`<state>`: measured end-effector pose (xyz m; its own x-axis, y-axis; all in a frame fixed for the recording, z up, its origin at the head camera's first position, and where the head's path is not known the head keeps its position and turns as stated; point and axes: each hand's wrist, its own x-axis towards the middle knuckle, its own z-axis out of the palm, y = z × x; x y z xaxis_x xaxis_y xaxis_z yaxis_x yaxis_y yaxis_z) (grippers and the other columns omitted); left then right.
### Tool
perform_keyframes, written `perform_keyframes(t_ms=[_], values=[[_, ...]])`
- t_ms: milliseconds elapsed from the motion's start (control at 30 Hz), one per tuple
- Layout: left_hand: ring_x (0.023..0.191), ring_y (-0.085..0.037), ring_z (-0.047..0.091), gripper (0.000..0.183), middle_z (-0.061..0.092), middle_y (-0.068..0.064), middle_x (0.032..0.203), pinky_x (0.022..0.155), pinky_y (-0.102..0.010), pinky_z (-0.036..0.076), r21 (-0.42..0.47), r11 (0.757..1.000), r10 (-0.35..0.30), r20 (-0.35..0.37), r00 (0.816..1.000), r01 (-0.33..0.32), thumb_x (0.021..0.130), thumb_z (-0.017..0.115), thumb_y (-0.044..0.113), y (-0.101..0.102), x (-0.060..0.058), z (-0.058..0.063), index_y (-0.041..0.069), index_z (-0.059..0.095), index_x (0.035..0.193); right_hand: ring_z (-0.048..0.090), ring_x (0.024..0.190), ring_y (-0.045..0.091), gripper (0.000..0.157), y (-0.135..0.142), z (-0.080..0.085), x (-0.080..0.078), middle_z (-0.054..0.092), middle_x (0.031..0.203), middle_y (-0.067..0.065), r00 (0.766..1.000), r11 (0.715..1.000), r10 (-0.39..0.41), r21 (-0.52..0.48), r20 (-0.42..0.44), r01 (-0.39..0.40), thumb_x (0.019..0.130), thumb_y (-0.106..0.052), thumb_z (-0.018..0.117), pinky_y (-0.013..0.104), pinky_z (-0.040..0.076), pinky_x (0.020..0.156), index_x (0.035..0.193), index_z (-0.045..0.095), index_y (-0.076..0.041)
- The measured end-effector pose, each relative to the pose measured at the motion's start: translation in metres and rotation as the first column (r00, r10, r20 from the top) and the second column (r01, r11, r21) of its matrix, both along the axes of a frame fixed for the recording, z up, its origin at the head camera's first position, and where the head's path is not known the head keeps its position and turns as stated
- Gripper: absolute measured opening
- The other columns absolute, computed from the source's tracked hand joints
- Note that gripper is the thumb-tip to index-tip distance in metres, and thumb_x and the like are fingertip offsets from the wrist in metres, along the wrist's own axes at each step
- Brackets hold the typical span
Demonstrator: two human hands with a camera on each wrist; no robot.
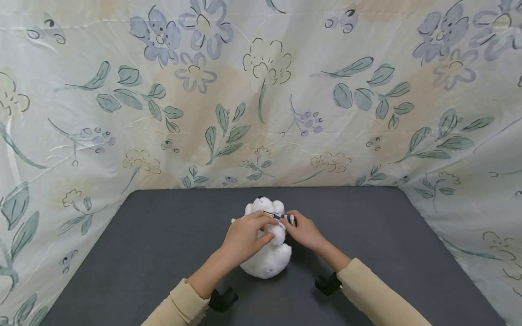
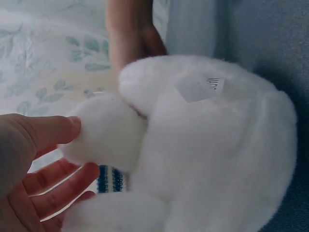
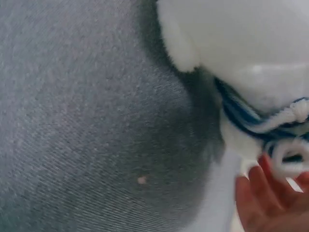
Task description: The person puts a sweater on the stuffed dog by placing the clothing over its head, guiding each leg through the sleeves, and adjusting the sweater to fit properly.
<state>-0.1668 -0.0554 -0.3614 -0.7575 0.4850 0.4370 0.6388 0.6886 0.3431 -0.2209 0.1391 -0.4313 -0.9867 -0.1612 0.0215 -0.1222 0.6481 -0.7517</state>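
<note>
A white plush toy [image 1: 267, 265] sits on the dark table, its dark nose at the far side. Around it runs a blue-and-white striped knitted scarf [image 1: 280, 217], with a white knot and loop showing in the right wrist view. My left hand [image 1: 242, 235] reaches over the toy from the left; in the left wrist view its thumb and fingers lie around a rounded white part [image 2: 106, 130]. On the right side, my right hand [image 1: 306, 232] holds the scarf's end between thumb and fingers. The loop [image 3: 288, 167] partly hides these fingers.
The grey table [image 1: 171, 244] extends around the toy on both sides. A floral cloth [image 1: 261, 90] hangs behind it and along the sides. Black straps [image 1: 223, 299] sit at both wrists. A white label [image 2: 200, 88] sticks out of the toy's fur.
</note>
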Motion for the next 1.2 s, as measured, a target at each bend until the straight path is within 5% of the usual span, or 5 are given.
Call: perform_keyframes(t_ms=[200, 333, 433, 900, 1200], values=[[0.073, -0.007, 0.06, 0.022, 0.063, 0.009, 0.09, 0.055, -0.019, 0.043, 0.012, 1.0, 0.02, -0.01, 1.0, -0.02, 0.075, 0.076, 0.022, 0.0, -0.003, -0.004, 0.021, 0.069, 0.095, 0.055, 0.09, 0.02, 0.03, 0.002, 0.015, 0.011, 0.058, 0.101, 0.007, 0.896, 0.994, 0.049, 0.112, -0.442, 0.0, 0.084, -0.019, 0.067, 0.035, 0.046, 0.073, 0.109, 0.06, -0.006], [0.075, -0.007, 0.06, 0.021, 0.065, 0.008, 0.092, 0.058, -0.02, 0.045, 0.017, 1.0, 0.014, 0.001, 1.0, -0.014, 0.075, 0.076, 0.023, -0.001, -0.002, -0.005, 0.02, 0.068, 0.094, 0.054, 0.082, 0.017, 0.027, 0.002, 0.025, 0.023, 0.058, 0.094, 0.003, 0.805, 0.984, 0.124, 0.178, -0.581, -0.023, 0.08, -0.014, 0.071, 0.028, 0.045, 0.066, 0.105, 0.062, -0.008], [0.076, -0.006, 0.06, 0.02, 0.065, 0.007, 0.095, 0.06, -0.02, 0.046, 0.018, 1.0, 0.014, 0.016, 1.0, -0.015, 0.076, 0.076, 0.023, -0.002, -0.001, -0.005, 0.02, 0.068, 0.094, 0.056, 0.076, 0.014, 0.028, 0.002, 0.026, 0.031, 0.057, 0.089, -0.001, 0.775, 0.973, 0.186, 0.224, -0.604, -0.058, 0.078, -0.012, 0.072, 0.023, 0.045, 0.061, 0.105, 0.061, -0.01], [0.077, -0.007, 0.059, 0.02, 0.065, 0.006, 0.093, 0.062, -0.02, 0.046, 0.006, 1.0, 0.02, 0.044, 0.999, -0.021, 0.076, 0.075, 0.024, -0.002, -0.002, -0.007, 0.019, 0.067, 0.093, 0.057, 0.077, 0.015, 0.046, 0.0, 0.003, 0.021, 0.055, 0.094, 0.006, 0.889, 0.965, 0.159, 0.259, -0.429, -0.048, 0.076, -0.013, 0.073, 0.025, 0.046, 0.059, 0.117, 0.054, -0.006], [0.078, -0.009, 0.061, 0.019, 0.064, 0.006, 0.093, 0.062, -0.02, 0.045, 0.013, 1.0, 0.023, 0.045, 0.999, -0.023, 0.076, 0.075, 0.024, -0.001, -0.002, -0.009, 0.019, 0.067, 0.093, 0.062, 0.076, 0.012, 0.019, -0.001, 0.0, 0.01, 0.065, 0.093, 0.002, 0.929, 0.989, 0.064, 0.149, -0.363, -0.01, 0.081, -0.005, 0.066, 0.024, 0.048, 0.06, 0.098, 0.062, -0.012]])
